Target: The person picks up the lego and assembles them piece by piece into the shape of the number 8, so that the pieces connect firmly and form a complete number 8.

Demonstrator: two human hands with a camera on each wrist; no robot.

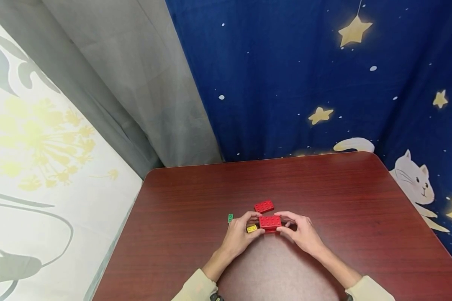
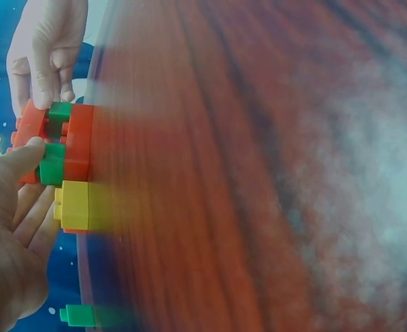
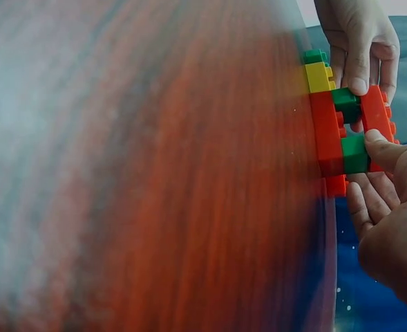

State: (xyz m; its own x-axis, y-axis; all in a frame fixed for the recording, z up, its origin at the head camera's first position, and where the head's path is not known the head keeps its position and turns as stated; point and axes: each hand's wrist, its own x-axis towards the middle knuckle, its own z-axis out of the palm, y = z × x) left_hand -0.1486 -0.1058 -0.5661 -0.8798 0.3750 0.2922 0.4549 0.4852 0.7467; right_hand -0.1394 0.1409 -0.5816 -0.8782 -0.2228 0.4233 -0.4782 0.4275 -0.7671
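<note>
Both hands pinch the ends of an upper red toy building brick (image 1: 270, 221). My left hand (image 1: 239, 233) is at its left end, my right hand (image 1: 303, 232) at its right. Beneath it, in the right wrist view, two green bricks (image 3: 355, 153) stand apart on a lower red brick (image 3: 328, 131) that rests on the table. The upper brick looks slightly tilted over the green ones; I cannot tell whether it is pressed fully on. Close by the left hand lies a yellow brick (image 1: 251, 228). The left wrist view shows both thumbs on the near side of the stack.
Behind the stack another red brick (image 1: 264, 206) lies on the brown table (image 1: 188, 196). A small green brick (image 1: 230, 218) is left of it, past the left hand. A blue curtain (image 1: 271, 83) and a grey curtain (image 1: 135, 83) hang beyond the table's back edge.
</note>
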